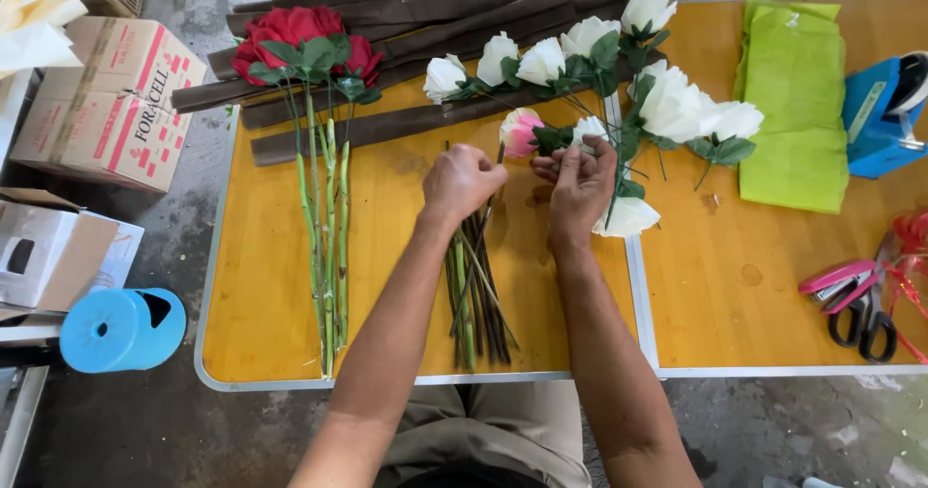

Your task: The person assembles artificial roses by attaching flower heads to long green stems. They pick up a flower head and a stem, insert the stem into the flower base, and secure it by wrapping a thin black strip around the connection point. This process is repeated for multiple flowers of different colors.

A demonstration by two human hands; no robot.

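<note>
My left hand (461,181) is closed around a thin stem above a bundle of dark and green bare stems (474,295) lying on the orange table (261,314). My right hand (580,184) pinches the leafy base of a pink-and-white artificial rose (520,130), which sits between both hands. Several white artificial roses (667,101) lie spread to the right and behind my hands. A bunch of red roses (300,39) with long green stems (327,246) lies at the left.
Brown paper strips (416,14) lie along the back. Green folded cloth (793,101), a blue tape dispenser (884,111), scissors (860,314) and red ribbon (913,256) sit at the right. Cardboard boxes (111,101) and a blue cylinder (121,329) stand on the floor at left.
</note>
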